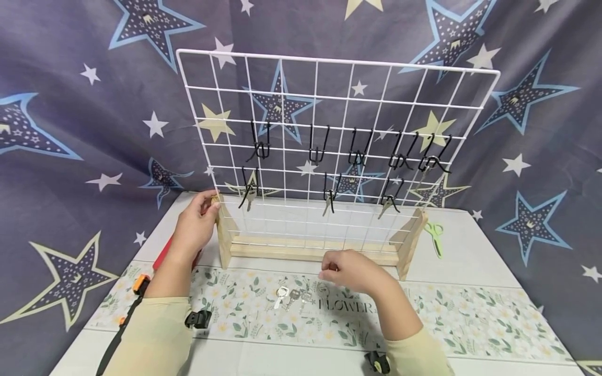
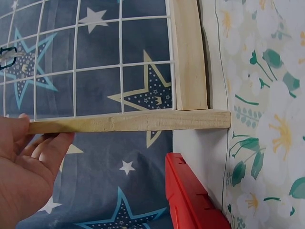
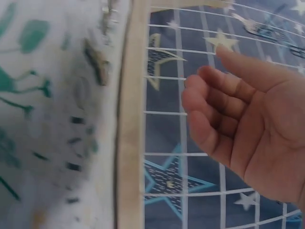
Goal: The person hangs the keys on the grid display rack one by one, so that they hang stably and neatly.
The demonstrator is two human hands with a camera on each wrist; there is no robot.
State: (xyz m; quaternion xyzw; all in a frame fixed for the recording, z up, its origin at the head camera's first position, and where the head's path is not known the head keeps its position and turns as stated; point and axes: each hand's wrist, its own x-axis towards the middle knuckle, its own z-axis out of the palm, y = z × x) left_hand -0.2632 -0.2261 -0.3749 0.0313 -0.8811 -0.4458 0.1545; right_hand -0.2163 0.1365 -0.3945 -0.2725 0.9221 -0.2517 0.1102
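Note:
A white wire grid (image 1: 338, 61) stands upright in a wooden base with a side board at each end. My left hand (image 1: 195, 224) grips the top of the left wooden side board (image 2: 128, 121), thumb on one face and fingers on the other. Low in front of the base crossbar (image 1: 301, 253), my right hand (image 1: 355, 269) hovers with loosely curled fingers; its palm looks bare in the right wrist view. Several loose keys (image 1: 292, 296) lie left of it on the floral mat. Black hooks (image 1: 317, 155) hang in two rows on the grid, some bearing keys (image 1: 251, 201).
Green scissors (image 1: 437, 240) lie on the white table right of the base. A red object (image 2: 190, 191) sits by the left side board, partly behind my forearm. The floral mat (image 1: 470, 313) runs across the table, and a star-patterned cloth (image 1: 541, 172) hangs behind.

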